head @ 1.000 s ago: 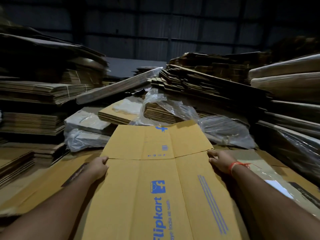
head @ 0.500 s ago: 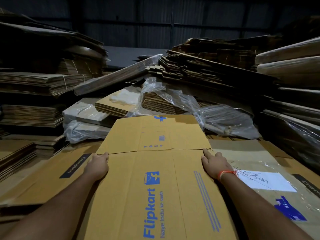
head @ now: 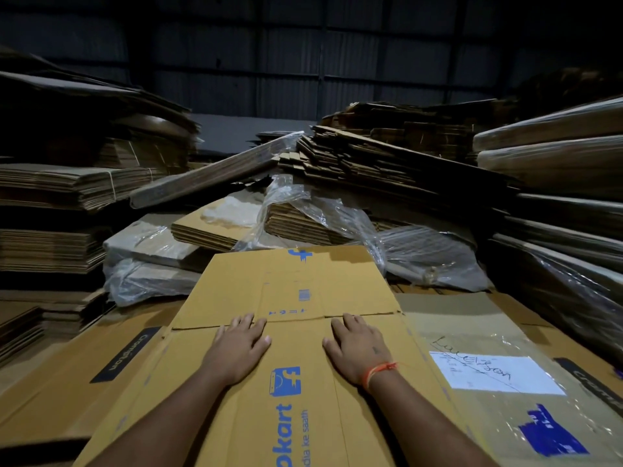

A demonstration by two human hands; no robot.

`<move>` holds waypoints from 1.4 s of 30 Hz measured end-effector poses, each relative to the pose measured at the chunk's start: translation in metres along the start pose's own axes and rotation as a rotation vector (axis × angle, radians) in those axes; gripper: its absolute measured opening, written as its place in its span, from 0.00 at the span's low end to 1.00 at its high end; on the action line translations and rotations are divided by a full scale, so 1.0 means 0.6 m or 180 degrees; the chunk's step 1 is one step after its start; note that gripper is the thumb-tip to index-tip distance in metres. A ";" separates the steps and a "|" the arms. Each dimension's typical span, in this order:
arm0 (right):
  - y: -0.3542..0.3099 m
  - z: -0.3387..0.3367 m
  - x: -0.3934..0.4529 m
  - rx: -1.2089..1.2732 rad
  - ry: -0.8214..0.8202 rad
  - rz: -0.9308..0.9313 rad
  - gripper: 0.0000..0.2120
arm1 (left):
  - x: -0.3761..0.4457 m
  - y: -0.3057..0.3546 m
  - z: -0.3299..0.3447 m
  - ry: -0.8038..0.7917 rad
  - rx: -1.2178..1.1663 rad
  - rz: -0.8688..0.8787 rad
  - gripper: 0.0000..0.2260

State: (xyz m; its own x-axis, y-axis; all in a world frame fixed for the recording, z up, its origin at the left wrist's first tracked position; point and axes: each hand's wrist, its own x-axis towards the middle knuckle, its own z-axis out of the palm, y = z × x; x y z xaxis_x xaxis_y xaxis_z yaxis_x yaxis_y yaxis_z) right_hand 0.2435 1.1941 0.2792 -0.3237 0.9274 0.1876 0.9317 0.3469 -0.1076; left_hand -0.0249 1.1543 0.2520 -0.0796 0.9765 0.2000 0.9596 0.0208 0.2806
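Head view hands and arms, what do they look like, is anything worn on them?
No sleeves or gloves show. The left hand wears nothing visible. The right hand has a small dark mark on its back, and a thin orange thread band circles its wrist, knotted, with a loose end.

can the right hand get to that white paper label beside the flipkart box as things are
Probably yes. The right hand lies flat on the Flipkart carton, and the white label lies just to its right with nothing standing between; clear film seems to cover it, though.
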 end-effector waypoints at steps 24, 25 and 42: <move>-0.164 -0.135 -0.325 0.0988 0.1140 0.0894 0.24 | -0.208 0.144 -0.127 0.0160 -0.2126 0.1606 0.17; -0.181 -0.133 -0.364 0.1031 0.1232 0.1025 0.23 | -0.236 0.143 -0.125 0.0076 -0.2167 0.1793 0.17; -0.513 -0.070 -1.154 0.0374 0.1876 0.4057 0.23 | -0.858 0.223 -0.033 -0.1991 -0.2739 0.4394 0.20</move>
State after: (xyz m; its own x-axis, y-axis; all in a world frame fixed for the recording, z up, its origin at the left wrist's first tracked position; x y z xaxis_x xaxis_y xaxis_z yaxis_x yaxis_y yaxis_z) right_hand 0.1879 0.4396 0.2235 0.8627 0.4256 0.2733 0.5002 -0.6381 -0.5853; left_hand 0.1391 0.6500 0.2050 0.9107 0.1099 0.3981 -0.1949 -0.7355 0.6489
